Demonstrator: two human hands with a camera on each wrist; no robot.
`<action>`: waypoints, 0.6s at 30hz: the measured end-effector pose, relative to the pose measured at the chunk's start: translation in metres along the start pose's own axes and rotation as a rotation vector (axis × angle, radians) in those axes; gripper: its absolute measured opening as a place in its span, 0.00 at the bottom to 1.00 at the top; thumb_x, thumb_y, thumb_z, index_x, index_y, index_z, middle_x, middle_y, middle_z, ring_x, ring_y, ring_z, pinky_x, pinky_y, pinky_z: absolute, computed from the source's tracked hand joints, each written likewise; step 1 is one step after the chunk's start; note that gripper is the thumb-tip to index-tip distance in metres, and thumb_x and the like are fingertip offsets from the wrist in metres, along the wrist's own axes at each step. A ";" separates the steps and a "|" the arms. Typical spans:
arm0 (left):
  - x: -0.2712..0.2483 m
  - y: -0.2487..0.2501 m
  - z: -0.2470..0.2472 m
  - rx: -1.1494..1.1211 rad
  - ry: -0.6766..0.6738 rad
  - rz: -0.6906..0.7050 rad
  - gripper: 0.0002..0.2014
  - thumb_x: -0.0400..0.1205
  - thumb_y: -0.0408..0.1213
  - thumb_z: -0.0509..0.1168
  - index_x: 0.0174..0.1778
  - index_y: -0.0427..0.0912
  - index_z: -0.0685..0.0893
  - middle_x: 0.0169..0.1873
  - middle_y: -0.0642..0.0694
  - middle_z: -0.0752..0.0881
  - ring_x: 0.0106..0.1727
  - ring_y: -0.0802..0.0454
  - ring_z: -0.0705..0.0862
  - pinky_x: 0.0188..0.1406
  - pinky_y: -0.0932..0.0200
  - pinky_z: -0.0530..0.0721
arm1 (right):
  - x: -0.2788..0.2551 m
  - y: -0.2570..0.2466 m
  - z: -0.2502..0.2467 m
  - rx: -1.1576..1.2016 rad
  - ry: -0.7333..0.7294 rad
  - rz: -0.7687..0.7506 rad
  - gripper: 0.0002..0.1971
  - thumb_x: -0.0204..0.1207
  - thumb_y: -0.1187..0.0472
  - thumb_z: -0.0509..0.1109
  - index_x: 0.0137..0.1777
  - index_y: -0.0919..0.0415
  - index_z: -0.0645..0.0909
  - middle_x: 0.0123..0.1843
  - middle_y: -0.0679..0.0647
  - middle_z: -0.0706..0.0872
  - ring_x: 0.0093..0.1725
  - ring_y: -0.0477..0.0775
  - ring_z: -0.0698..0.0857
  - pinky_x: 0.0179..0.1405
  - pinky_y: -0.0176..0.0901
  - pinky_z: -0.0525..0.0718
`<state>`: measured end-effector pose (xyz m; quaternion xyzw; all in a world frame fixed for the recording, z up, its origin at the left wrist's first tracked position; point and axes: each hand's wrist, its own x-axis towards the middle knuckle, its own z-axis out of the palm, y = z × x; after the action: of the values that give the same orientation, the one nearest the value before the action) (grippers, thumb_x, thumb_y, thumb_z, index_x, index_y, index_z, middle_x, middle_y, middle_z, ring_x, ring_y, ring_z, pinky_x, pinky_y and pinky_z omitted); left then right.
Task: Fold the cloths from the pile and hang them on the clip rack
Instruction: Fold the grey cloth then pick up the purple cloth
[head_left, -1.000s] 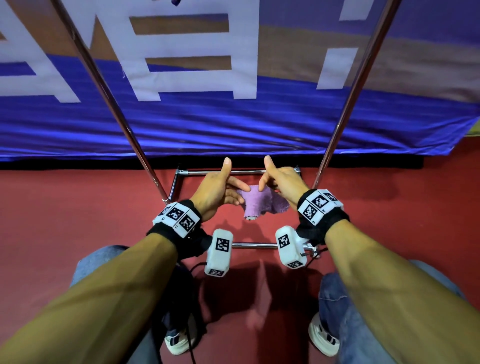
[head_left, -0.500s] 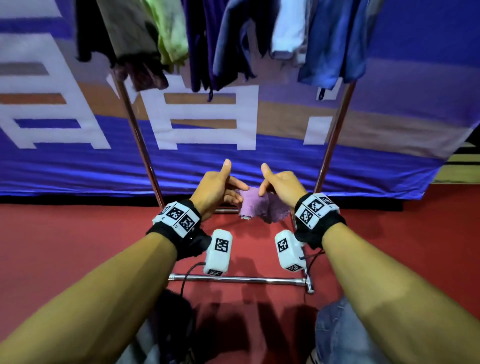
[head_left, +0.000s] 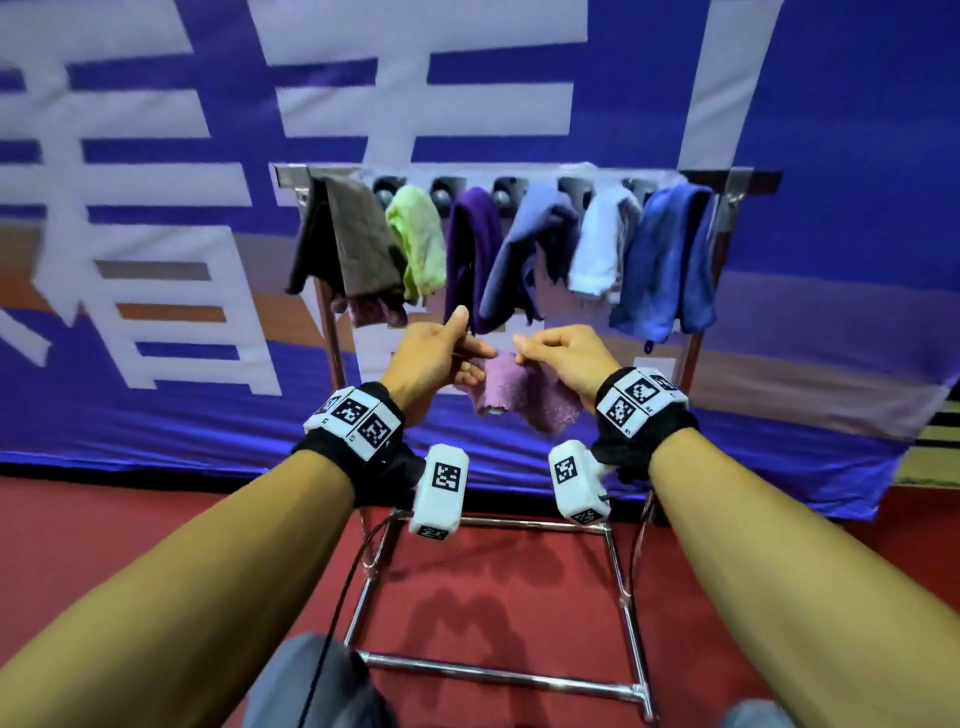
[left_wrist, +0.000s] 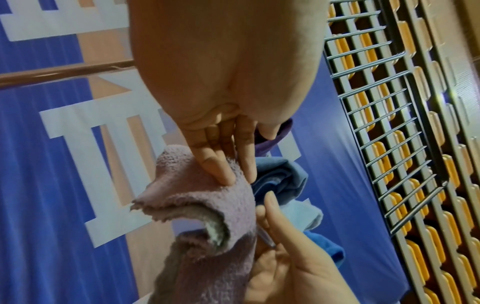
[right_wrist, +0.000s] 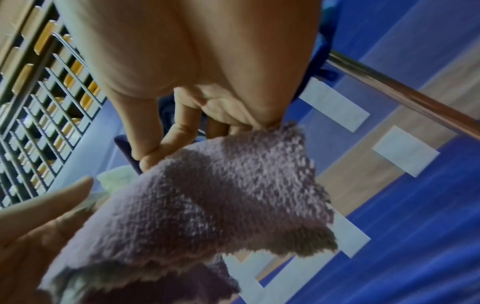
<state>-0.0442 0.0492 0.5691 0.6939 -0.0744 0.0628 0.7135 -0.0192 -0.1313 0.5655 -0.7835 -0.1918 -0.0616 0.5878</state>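
A small folded lilac cloth (head_left: 519, 389) hangs between my two hands, in front of the clip rack (head_left: 519, 179). My left hand (head_left: 457, 353) pinches its left top edge, thumb up; its fingers (left_wrist: 218, 168) press into the lilac cloth (left_wrist: 202, 205). At the right top edge my right hand (head_left: 535, 348) pinches the lilac cloth (right_wrist: 221, 195) between thumb and forefinger (right_wrist: 153, 156). Several cloths hang from the rack's clips: a brown one (head_left: 358, 244), a light green one (head_left: 418, 239), a dark purple one (head_left: 470, 249), then blue and white ones.
The rack's chrome base frame (head_left: 498, 675) lies on the red floor between my feet. Its uprights (head_left: 332, 343) rise at both sides. A blue banner with white lettering (head_left: 156, 260) hangs right behind the rack. Tiered seating (left_wrist: 405, 144) shows beyond in the left wrist view.
My head has tilted up, so the clip rack with its hanging cloths has come into view. Both hands have risen with the lilac cloth toward the rack, holding it the same way.
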 end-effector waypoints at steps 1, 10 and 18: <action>0.003 0.009 -0.002 -0.008 0.009 0.017 0.26 0.89 0.47 0.54 0.38 0.28 0.84 0.27 0.43 0.88 0.23 0.49 0.81 0.29 0.56 0.79 | 0.004 -0.009 -0.001 0.000 0.002 -0.023 0.12 0.78 0.61 0.72 0.31 0.59 0.86 0.28 0.46 0.86 0.31 0.38 0.79 0.39 0.25 0.75; 0.019 0.093 -0.021 0.089 0.140 0.126 0.26 0.90 0.44 0.53 0.48 0.22 0.85 0.20 0.49 0.85 0.25 0.49 0.77 0.13 0.69 0.70 | 0.047 -0.092 -0.003 -0.059 0.037 -0.131 0.09 0.78 0.61 0.72 0.44 0.66 0.90 0.35 0.48 0.88 0.30 0.32 0.81 0.41 0.23 0.77; 0.051 0.138 -0.044 0.160 0.287 0.226 0.18 0.85 0.41 0.61 0.35 0.36 0.89 0.43 0.30 0.91 0.35 0.43 0.84 0.40 0.49 0.84 | 0.082 -0.151 0.008 -0.154 0.055 -0.145 0.06 0.74 0.63 0.75 0.46 0.65 0.90 0.25 0.45 0.85 0.24 0.33 0.77 0.33 0.28 0.76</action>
<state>-0.0195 0.0967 0.7135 0.7194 -0.0441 0.2464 0.6479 -0.0007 -0.0697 0.7251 -0.8086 -0.2265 -0.1399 0.5247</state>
